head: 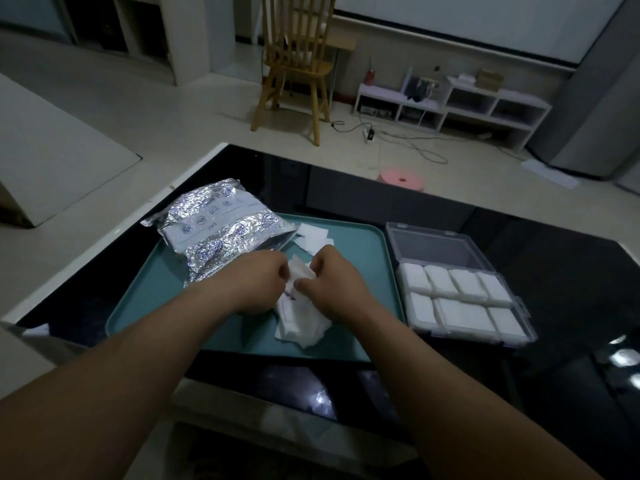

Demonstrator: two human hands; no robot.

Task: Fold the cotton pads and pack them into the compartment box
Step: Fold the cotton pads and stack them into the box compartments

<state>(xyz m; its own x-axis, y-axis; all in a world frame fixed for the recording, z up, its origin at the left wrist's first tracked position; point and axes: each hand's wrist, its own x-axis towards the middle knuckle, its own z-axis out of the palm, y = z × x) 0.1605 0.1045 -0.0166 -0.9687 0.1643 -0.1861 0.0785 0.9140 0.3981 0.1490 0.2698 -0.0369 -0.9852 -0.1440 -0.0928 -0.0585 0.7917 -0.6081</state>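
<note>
1. We are pinching one cotton pad between both hands over the middle of the teal tray. The left hand is curling its fingers onto the pad's left edge. The right hand is pressing its thumb against the pad's right side, with its other fingers curled.
2. Our forearms are coming in over the tray's near edge and converging, wrists close together and knuckles facing up.
3. A loose pile of pads is lying on the tray just under and nearer than the hands, partly hidden by them.
4. Bare tray surface is showing to the left of the pile and along the tray's near edge.
5. The compartment box is sitting just beside the tray's right edge on the black table. Its clear lid is lying open on the far side, and white pads are filling its compartments.
6. A crinkled foil bag is lying over the tray's far left corner, its mouth just beside the left hand.
7. A few flat pads are resting on the tray beyond the hands.
8. Past the tray's far edge, a pink stool and a wooden chair are standing on the floor.
</note>
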